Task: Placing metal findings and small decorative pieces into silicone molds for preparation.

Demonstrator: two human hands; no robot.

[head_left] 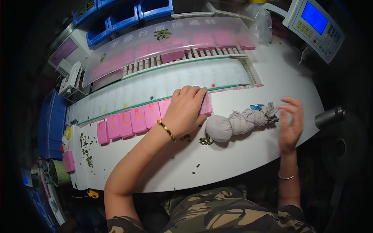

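Note:
A row of pink blocks [138,119] with red marks lies along the near edge of the white belt strip. My left hand [185,108] closes over the right end of that row, fingers on the far side and thumb on the near side of a pink block [206,104]. Most of what lies under the palm is hidden. Right of it rests a grey cloth bundle [243,122] with a round, ball-like end, wrapped and knotted along its length. Beyond the bundle's frayed end, my right hand [291,125] is raised with loosely bent fingers and holds nothing.
Small dark-green pieces [206,140] lie by the bundle, with more scattered at the table's left [89,155]. A translucent sheet [171,42] covers other pink blocks over rollers [142,66]. A display unit [316,27] stands back right; blue bins [123,19] line the back.

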